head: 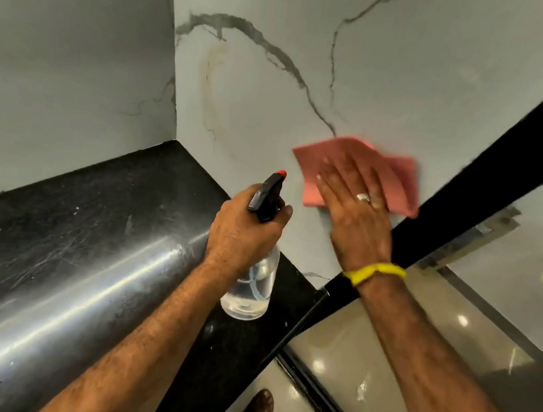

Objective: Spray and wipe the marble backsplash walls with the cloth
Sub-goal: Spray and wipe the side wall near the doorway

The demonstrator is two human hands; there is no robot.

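A white marble backsplash wall with grey veins fills the upper middle; a second marble wall meets it at the left corner. My right hand presses a pink cloth flat against the wall, fingers straight, near the wall's right edge. My left hand grips the neck of a clear spray bottle with a black trigger head and red nozzle, held just above the counter and pointing at the wall. A brownish streak runs down the wall left of the cloth.
A glossy black stone countertop spreads across the lower left. A black frame strip borders the wall on the right, with a shiny tiled floor beyond. My foot shows at the bottom.
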